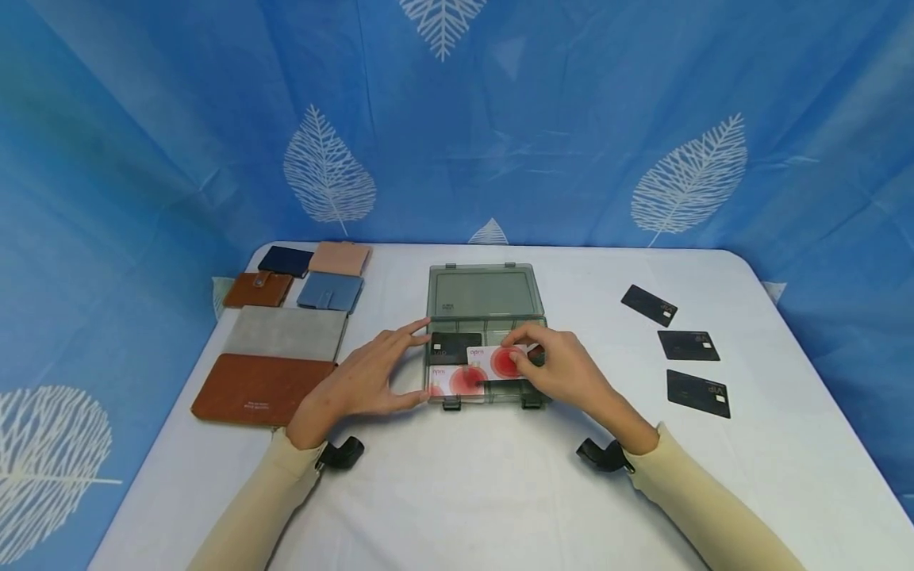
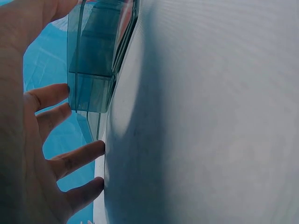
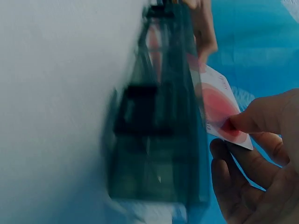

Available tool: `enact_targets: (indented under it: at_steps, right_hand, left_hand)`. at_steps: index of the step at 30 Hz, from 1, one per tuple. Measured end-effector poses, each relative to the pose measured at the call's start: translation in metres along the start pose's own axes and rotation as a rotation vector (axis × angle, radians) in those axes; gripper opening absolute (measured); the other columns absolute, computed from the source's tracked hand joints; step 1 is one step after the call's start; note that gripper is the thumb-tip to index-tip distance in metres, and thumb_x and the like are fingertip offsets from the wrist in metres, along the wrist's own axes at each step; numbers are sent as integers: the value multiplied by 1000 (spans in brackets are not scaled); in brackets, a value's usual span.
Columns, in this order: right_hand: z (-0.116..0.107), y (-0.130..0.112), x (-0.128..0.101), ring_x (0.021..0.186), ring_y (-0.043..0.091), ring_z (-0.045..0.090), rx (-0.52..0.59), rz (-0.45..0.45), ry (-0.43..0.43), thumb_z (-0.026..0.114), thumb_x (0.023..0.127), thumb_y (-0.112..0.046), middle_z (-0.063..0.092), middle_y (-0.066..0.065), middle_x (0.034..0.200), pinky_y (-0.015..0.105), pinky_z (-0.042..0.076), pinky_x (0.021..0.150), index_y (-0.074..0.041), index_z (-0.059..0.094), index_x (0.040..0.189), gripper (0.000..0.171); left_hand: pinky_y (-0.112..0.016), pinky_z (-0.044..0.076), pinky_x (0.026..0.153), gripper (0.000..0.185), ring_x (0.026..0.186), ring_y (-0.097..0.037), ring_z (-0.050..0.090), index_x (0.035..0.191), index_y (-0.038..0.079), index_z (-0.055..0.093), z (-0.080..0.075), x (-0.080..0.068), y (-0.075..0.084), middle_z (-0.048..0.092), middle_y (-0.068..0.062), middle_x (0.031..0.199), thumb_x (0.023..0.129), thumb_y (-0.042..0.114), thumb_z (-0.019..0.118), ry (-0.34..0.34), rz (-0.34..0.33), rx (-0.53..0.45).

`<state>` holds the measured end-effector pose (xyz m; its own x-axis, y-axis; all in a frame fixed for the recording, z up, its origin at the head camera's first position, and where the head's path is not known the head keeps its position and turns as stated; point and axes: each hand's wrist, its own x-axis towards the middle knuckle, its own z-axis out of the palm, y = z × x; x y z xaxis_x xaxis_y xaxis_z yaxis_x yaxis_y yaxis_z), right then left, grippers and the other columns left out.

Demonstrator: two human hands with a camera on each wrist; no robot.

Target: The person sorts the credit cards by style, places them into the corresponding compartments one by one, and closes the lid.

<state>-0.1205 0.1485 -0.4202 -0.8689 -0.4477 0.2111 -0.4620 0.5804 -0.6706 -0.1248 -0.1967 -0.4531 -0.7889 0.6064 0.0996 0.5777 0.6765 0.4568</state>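
Observation:
An open translucent green-grey plastic box (image 1: 485, 291) with inner dividers lies in the middle of the table, its lid laid back. In its left part are a black card (image 1: 448, 347) and a white card with a red circle (image 1: 450, 381). My right hand (image 1: 564, 366) pinches a second white-and-red card (image 1: 488, 358) by its right end, over the box; in the right wrist view the thumb presses on this card (image 3: 219, 105). My left hand (image 1: 371, 373) has its fingers spread and touches the left side of the box (image 2: 93, 91).
Three black cards (image 1: 689, 346) lie apart on the right of the table. At the left are a brown wallet (image 1: 250, 388), a grey one (image 1: 286, 331) and several smaller card holders (image 1: 331, 291). A blue curtain with white leaves (image 1: 571, 159) hangs behind the white table.

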Motion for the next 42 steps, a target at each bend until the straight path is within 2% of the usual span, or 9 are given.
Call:
enact_targets:
  at_steps: [10,15,19,21,25,29,35,42]
  right_hand:
    - [31,-14,-8,82,8,70,-69,-29,-31,78,99,-12,79,-4,105,30,53,69,-21,78,114,17]
    - [39,-15,-11,78,9,67,-107,-58,-29,78,100,-12,78,-8,100,31,51,67,-22,77,113,16]
    - [41,-14,-12,88,14,70,-164,-89,-5,78,100,-15,76,-7,108,36,56,73,-22,79,117,18]
    - [41,-14,-13,92,15,70,-195,-106,1,79,100,-16,73,-3,116,35,56,73,-22,80,120,21]
    - [42,-16,-14,82,14,64,-233,-86,-39,76,103,-21,65,4,123,29,50,66,-21,79,130,27]
    - [43,-18,-15,86,16,68,-262,-76,-68,74,105,-28,63,6,127,33,53,70,-20,77,135,31]
    - [43,-19,-14,102,19,72,-277,-90,-80,73,105,-32,67,3,128,41,60,82,-17,78,130,30]
    - [42,-21,-14,122,25,69,-277,-107,-132,70,106,-34,69,4,136,48,59,97,-17,77,132,31]
  left_hand:
    - [-64,45,115,91,151,-33,46,162,12,48,0,-1,2,24,3,179,90,59,78,-3,-19,11]
    - [-65,44,115,93,152,-34,45,164,12,46,0,-1,4,24,2,179,90,59,78,-7,-16,1]
    - [-64,45,114,95,150,-34,47,165,11,43,0,0,4,27,2,178,90,57,79,5,-3,-6]
    - [-64,45,114,95,150,-34,48,165,10,43,0,0,3,28,2,177,90,56,79,11,3,-9]
    - [-63,45,115,92,150,-34,47,163,10,46,1,-1,2,26,1,178,90,56,79,10,1,-7]
    - [-63,45,115,92,151,-34,46,163,10,47,1,-1,1,25,2,179,90,57,79,6,-10,-1]
    - [-64,44,116,92,151,-34,46,162,11,48,1,0,1,24,2,179,90,58,78,-3,-19,4]
    - [-65,43,116,91,152,-35,45,162,10,48,-1,1,0,24,1,179,90,57,78,-9,-20,-2]
